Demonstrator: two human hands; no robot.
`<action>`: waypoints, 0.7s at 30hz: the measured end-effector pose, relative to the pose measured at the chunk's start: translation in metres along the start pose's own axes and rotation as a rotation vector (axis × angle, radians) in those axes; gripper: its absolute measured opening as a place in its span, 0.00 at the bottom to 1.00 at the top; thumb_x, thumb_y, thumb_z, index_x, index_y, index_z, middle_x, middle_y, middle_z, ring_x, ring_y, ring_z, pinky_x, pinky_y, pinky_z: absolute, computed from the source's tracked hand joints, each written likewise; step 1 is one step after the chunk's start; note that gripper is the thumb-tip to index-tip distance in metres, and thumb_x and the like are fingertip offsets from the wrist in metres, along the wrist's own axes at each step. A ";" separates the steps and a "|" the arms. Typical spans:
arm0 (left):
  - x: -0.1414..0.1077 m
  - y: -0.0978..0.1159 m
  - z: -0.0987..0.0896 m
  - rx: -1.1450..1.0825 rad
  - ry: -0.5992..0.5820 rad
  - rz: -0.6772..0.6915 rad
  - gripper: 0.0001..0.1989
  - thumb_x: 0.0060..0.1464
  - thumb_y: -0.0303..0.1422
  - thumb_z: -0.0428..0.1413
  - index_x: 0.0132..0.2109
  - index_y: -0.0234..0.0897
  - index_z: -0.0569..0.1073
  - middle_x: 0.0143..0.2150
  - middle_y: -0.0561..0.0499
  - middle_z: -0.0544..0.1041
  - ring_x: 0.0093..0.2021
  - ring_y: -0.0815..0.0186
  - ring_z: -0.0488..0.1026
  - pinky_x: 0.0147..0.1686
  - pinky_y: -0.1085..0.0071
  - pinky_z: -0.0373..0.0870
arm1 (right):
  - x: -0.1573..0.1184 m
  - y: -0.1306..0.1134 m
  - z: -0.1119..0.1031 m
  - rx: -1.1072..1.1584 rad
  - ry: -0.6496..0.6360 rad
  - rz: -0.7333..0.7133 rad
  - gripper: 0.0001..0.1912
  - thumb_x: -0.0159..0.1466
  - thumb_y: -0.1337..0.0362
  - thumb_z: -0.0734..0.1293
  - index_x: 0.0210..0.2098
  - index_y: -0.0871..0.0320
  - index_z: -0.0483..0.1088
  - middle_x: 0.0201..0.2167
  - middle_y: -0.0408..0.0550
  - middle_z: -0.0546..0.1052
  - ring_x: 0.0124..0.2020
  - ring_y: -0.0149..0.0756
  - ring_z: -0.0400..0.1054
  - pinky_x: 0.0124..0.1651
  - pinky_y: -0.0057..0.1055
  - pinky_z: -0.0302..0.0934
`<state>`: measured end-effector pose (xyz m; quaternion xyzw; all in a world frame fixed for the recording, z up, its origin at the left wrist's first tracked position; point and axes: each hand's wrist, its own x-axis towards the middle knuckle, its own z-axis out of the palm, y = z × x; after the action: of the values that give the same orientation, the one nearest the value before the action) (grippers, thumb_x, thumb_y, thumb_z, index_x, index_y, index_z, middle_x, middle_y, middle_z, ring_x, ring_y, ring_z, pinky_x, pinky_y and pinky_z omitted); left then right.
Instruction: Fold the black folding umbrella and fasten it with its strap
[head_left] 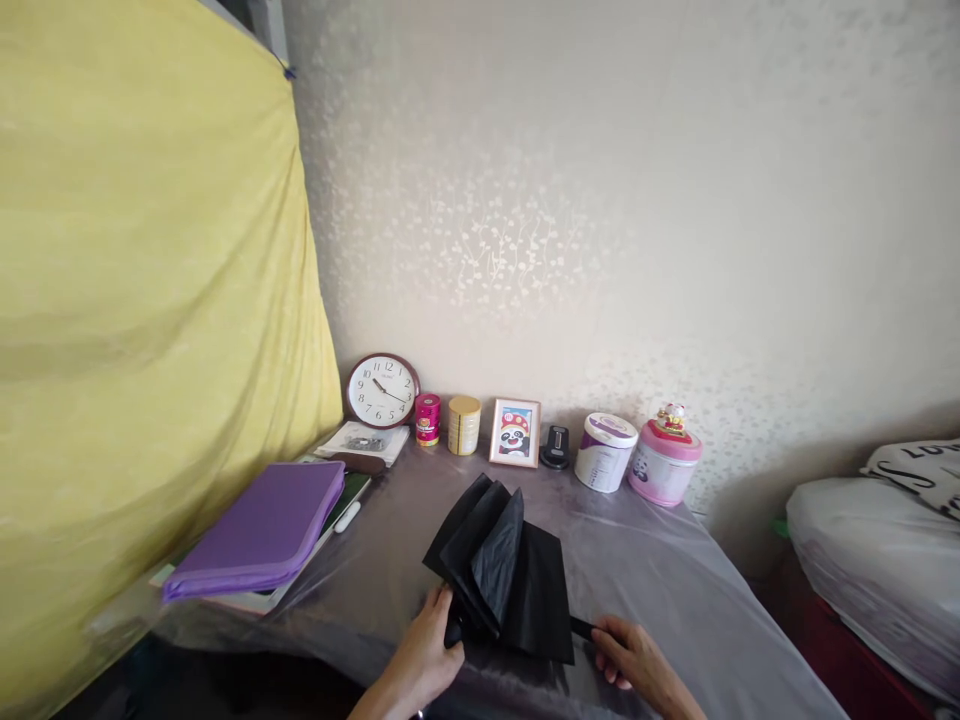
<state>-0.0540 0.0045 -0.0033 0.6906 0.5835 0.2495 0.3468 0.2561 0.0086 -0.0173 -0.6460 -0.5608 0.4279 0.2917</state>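
You have the black pleated fabric bundle point(531, 590) at the near edge of the table point(390, 560), between your hands. Long axis runs obliquely, far left to near right; free fold tips point up and away, toward the wall point(600, 200). Your left hand point(429, 645) is clamped on the bundle's near-left end, at a rounded black part. Your right hand point(626, 652) pinches the black strip point(581, 628), which extends rightward from the bundle's right edge, tilted slightly toward you.
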 end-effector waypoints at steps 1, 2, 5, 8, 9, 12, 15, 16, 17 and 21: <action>-0.002 0.002 0.002 0.068 0.009 0.005 0.32 0.46 0.25 0.50 0.60 0.38 0.54 0.60 0.44 0.59 0.52 0.61 0.66 0.50 0.71 0.61 | -0.001 0.001 -0.001 -0.013 0.004 0.005 0.16 0.51 0.51 0.60 0.21 0.58 0.65 0.16 0.43 0.71 0.16 0.28 0.63 0.18 0.23 0.51; -0.003 0.004 0.004 0.153 0.020 0.004 0.33 0.46 0.24 0.49 0.61 0.38 0.53 0.61 0.44 0.58 0.51 0.62 0.68 0.48 0.72 0.62 | -0.002 0.002 -0.002 -0.033 0.006 0.012 0.16 0.51 0.50 0.60 0.21 0.58 0.65 0.16 0.43 0.71 0.17 0.28 0.63 0.18 0.23 0.52; -0.008 0.006 0.013 0.308 0.038 -0.003 0.35 0.46 0.22 0.48 0.62 0.40 0.50 0.62 0.45 0.56 0.45 0.65 0.71 0.44 0.73 0.65 | -0.004 0.009 -0.005 -0.119 0.015 0.027 0.17 0.53 0.49 0.58 0.21 0.58 0.64 0.16 0.42 0.70 0.17 0.28 0.62 0.19 0.23 0.52; -0.011 0.002 0.016 0.227 0.028 0.054 0.36 0.46 0.23 0.48 0.63 0.39 0.49 0.62 0.47 0.55 0.49 0.67 0.69 0.49 0.75 0.63 | -0.008 0.014 -0.008 -0.210 0.038 0.017 0.18 0.55 0.50 0.57 0.21 0.57 0.65 0.16 0.42 0.69 0.18 0.29 0.62 0.22 0.24 0.55; -0.011 0.001 0.015 0.172 0.015 0.080 0.36 0.46 0.24 0.48 0.63 0.39 0.49 0.62 0.48 0.56 0.52 0.68 0.66 0.51 0.76 0.61 | -0.009 0.014 -0.009 -0.249 0.053 0.005 0.19 0.56 0.50 0.56 0.21 0.57 0.65 0.16 0.43 0.70 0.18 0.30 0.63 0.23 0.25 0.56; -0.011 -0.003 0.012 0.090 0.009 0.119 0.37 0.45 0.24 0.47 0.64 0.40 0.48 0.62 0.49 0.56 0.57 0.69 0.62 0.54 0.78 0.57 | -0.012 0.010 -0.013 -0.369 0.195 -0.077 0.19 0.57 0.49 0.57 0.24 0.56 0.69 0.22 0.46 0.74 0.26 0.36 0.69 0.31 0.29 0.61; -0.013 -0.002 0.015 0.186 0.041 0.067 0.38 0.46 0.23 0.46 0.64 0.43 0.46 0.64 0.49 0.53 0.52 0.68 0.67 0.49 0.77 0.62 | -0.012 -0.007 -0.014 -0.401 0.423 -0.203 0.16 0.59 0.51 0.58 0.32 0.55 0.72 0.32 0.48 0.76 0.34 0.38 0.70 0.40 0.32 0.62; -0.015 0.000 0.017 0.231 0.042 0.047 0.38 0.47 0.23 0.45 0.64 0.44 0.45 0.65 0.49 0.51 0.49 0.68 0.69 0.46 0.77 0.64 | -0.011 -0.016 -0.013 -0.393 0.475 -0.246 0.16 0.60 0.52 0.58 0.34 0.55 0.71 0.34 0.49 0.75 0.34 0.38 0.70 0.40 0.33 0.63; -0.016 0.002 0.018 0.274 0.037 0.033 0.38 0.48 0.22 0.45 0.65 0.45 0.43 0.65 0.49 0.50 0.47 0.68 0.71 0.44 0.76 0.66 | -0.011 -0.027 -0.011 -0.383 0.497 -0.298 0.16 0.61 0.53 0.57 0.36 0.55 0.71 0.35 0.49 0.75 0.35 0.38 0.70 0.40 0.33 0.63; -0.021 0.012 0.021 0.401 0.001 -0.002 0.39 0.48 0.20 0.44 0.65 0.44 0.40 0.67 0.47 0.46 0.46 0.66 0.72 0.42 0.74 0.67 | -0.010 -0.082 0.004 -0.419 0.525 -0.620 0.14 0.64 0.57 0.56 0.40 0.54 0.69 0.38 0.49 0.73 0.40 0.37 0.69 0.44 0.32 0.63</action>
<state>-0.0346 -0.0208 -0.0064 0.7453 0.6222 0.1283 0.2024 0.2138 0.0148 0.0530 -0.5795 -0.7092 0.0197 0.4011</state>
